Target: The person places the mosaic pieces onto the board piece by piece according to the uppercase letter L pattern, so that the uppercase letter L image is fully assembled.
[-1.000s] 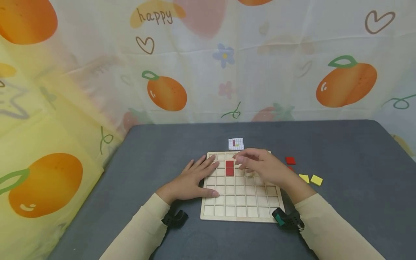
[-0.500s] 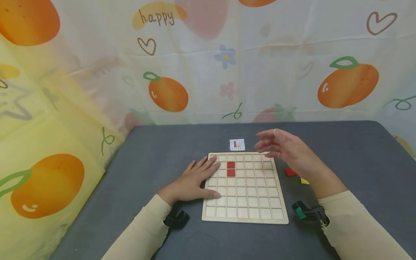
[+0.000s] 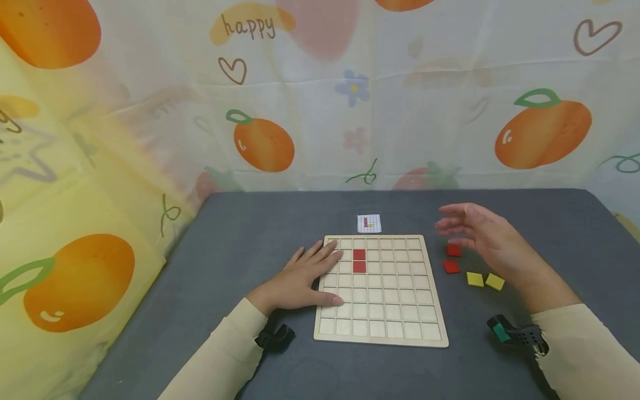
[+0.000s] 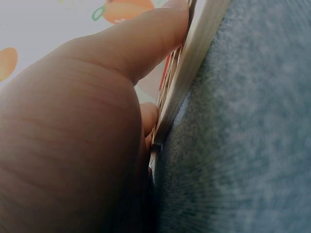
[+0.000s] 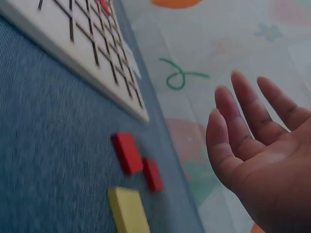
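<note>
My left hand (image 3: 306,280) lies over the left side of a pale wooden grid board (image 3: 383,297), fingers spread straight. The left wrist view shows its thumb (image 4: 150,36) across the board's edge. Two red square tiles, one upper (image 3: 359,254) and one lower (image 3: 359,267), fill neighbouring cells in one column. Off the board's right side, my right hand (image 3: 482,239) hovers with loosely bent fingers and nothing in them. Below it are two loose red tiles, one farther (image 3: 453,251) and one nearer (image 3: 451,268), then two yellow tiles, left (image 3: 475,279) and right (image 3: 495,282).
Behind the board lies a small white card (image 3: 369,223) printed with a grid that has red and yellow marks. All of it rests on a dark grey table (image 3: 250,222). A fruit-patterned cloth (image 3: 310,111) hangs at the back and left.
The right hand has moved off the board to the right, its fingers loosening, and now hovers by the loose tiles. The left hand stays on the board; both red tiles there are unmoved.
</note>
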Available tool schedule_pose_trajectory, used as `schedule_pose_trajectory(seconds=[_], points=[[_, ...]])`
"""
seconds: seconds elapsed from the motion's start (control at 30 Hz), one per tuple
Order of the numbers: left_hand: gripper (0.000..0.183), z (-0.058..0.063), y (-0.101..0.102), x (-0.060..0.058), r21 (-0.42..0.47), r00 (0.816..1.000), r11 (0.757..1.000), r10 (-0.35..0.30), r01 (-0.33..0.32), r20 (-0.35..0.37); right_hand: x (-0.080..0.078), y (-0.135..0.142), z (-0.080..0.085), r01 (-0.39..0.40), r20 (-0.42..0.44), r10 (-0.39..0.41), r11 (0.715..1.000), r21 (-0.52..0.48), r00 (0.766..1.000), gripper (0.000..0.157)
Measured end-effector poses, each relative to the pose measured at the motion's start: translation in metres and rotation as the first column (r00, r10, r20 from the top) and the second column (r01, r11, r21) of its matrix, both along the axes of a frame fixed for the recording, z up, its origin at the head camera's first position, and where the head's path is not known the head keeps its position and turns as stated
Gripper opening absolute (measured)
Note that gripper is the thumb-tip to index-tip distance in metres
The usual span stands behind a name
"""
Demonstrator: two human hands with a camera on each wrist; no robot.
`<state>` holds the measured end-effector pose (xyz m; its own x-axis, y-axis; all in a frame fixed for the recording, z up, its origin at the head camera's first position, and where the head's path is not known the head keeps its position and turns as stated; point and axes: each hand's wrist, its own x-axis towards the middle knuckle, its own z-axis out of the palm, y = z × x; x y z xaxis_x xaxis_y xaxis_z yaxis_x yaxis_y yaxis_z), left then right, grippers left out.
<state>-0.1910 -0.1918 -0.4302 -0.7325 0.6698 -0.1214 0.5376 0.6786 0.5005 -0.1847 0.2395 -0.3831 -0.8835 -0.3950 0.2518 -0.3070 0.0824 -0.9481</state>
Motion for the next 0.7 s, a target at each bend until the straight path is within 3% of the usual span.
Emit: schedule_pose_trajectory(seconds=[0.13,0.33,0.5,0.7], points=[[0.107,0.0,0.001,-0.001,-0.011,1.0,1.0,0.003,-0.003,0.001,-0.001,0.014,-0.01,0.089,0.019,-0.091,0.993,0.079,0.996,0.037],[0.106,0.0,0.002,0.0,-0.017,1.0,1.0,0.0,0.0,-0.005,-0.004,0.032,-0.03,0.201,0.049,-0.216,0.957,0.208,0.975,0.039],[0.106,0.003,0.003,0.001,-0.012,1.0,1.0,-0.002,0.002,-0.006,-0.007,0.04,-0.042,0.22,0.044,-0.245,0.926,0.305,0.969,0.05],[0.106,0.001,0.002,0.001,-0.02,1.0,1.0,0.005,-0.006,-0.005,-0.01,0.037,-0.047,0.174,0.008,-0.205,0.849,0.5,0.979,0.055]])
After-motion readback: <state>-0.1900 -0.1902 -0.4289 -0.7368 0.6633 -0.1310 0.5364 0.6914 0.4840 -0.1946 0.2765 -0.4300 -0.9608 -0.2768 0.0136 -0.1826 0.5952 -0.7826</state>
